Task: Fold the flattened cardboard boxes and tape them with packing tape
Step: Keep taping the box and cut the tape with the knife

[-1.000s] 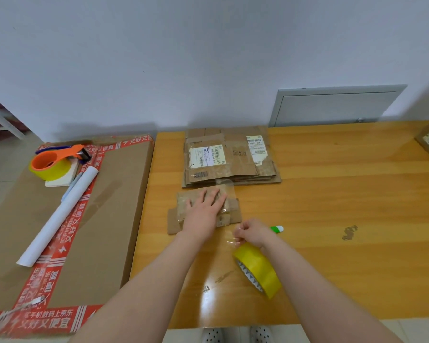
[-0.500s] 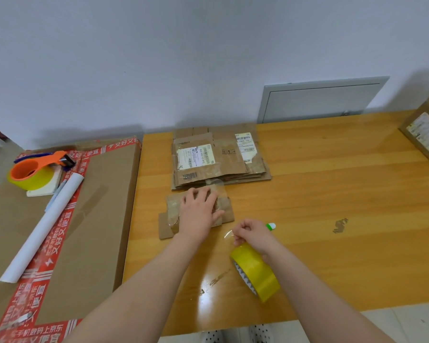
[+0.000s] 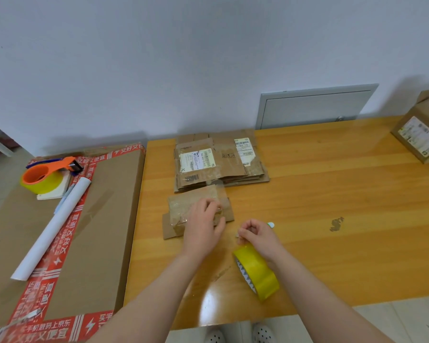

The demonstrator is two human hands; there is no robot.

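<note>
A small flattened cardboard box (image 3: 181, 211), partly covered in clear tape, lies on the wooden table (image 3: 332, 243). My left hand (image 3: 203, 226) rests on its right half, fingers curled over the top and thumb at its near edge. To the right, my right hand (image 3: 255, 233) pinches the loose end of clear tape. The yellow tape roll (image 3: 256, 272) stands on edge just below that wrist. Behind the small box lies a stack of flattened boxes (image 3: 221, 164) with shipping labels.
A large flat carton with red printed tape (image 3: 89, 231) lies left of the table, carrying an orange tape dispenser (image 3: 45, 177) and a white paper roll (image 3: 52, 229). A folded box (image 3: 421, 134) stands at the far right. A green-white pen tip (image 3: 271, 224) shows behind my right hand.
The fingers of my left hand, flat on the small box before, are now curled on it. My right hand and the tape roll have stayed in place; the view has shifted right.
</note>
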